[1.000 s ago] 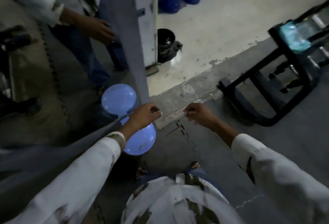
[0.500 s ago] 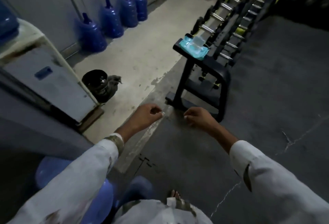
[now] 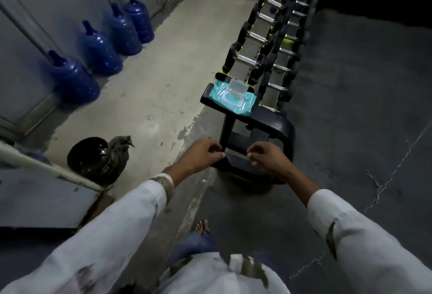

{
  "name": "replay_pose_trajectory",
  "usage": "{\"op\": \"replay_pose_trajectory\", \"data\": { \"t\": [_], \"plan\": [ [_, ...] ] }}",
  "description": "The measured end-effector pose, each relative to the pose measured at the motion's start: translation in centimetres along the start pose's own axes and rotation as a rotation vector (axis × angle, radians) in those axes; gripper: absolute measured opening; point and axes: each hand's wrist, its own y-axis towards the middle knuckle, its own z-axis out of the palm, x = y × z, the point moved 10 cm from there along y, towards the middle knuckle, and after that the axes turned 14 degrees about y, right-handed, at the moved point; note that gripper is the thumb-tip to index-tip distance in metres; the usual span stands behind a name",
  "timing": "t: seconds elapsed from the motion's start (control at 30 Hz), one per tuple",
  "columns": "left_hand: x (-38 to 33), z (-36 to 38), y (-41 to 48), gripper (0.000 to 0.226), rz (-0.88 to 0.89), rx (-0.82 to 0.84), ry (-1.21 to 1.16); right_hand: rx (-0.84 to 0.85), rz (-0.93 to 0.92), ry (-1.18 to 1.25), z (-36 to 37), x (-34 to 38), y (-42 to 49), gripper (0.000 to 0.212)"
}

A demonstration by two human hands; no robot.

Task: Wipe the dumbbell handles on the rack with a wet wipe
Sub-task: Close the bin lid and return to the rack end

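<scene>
A long black dumbbell rack [image 3: 278,127] runs away from me, holding several dumbbells with chrome handles [image 3: 247,61]. A teal wet wipe pack [image 3: 231,99] with its clear lid flipped up lies on the rack's near end. My left hand [image 3: 198,155] and my right hand [image 3: 266,155] are held out in front of me, below the pack, fingers curled into loose fists. Neither hand visibly holds anything. Both hands are short of the rack and touch nothing.
Several blue water jugs [image 3: 70,78] stand along the grey wall at left. A black bucket [image 3: 87,158] with a dark rag sits on the concrete floor. A grey cabinet [image 3: 42,198] is at my near left. Dark rubber floor spreads right of the rack.
My view has swung up and right from the floor and jugs to the rack, which now lies straight ahead and closer. Both hands keep the same curled pose.
</scene>
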Motion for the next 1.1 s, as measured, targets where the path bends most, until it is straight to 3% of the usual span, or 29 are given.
{"op": "replay_pose_trajectory", "data": {
  "t": [0.27, 0.43, 0.67, 0.8, 0.87, 0.97, 1.1],
  "plan": [
    [0.6, -3.8, 12.3, 0.031, 0.05, 0.046, 0.083, -0.062, 0.032, 0.058, -3.1, 3.8, 10.9, 0.006],
    [0.9, -3.5, 19.2, 0.04, 0.046, 0.057, 0.177, -0.023, -0.011, -0.069, -4.6, 4.1, 19.2, 0.01],
    [0.9, -1.8, 26.0, 0.067, 0.005, 0.151, 0.388, -0.058, -0.095, -0.222, -8.0, 5.7, 29.3, 0.037],
    [2.8, 0.1, 27.6, 0.081, -0.033, 0.258, 0.532, 0.061, -0.12, -0.317, -7.4, 5.9, 33.0, 0.065],
    [3.4, 0.9, 27.5, 0.088, -0.043, 0.313, 0.562, 0.12, -0.157, -0.305, -6.5, 6.1, 33.6, 0.058],
    [3.6, 1.5, 27.7, 0.092, -0.027, 0.337, 0.565, 0.181, -0.216, -0.299, -4.5, 5.9, 33.5, 0.023],
    [4.2, 2.0, 27.9, 0.094, -0.004, 0.347, 0.583, 0.168, -0.173, -0.34, -2.7, 4.2, 33.9, 0.013]
  ]
}}
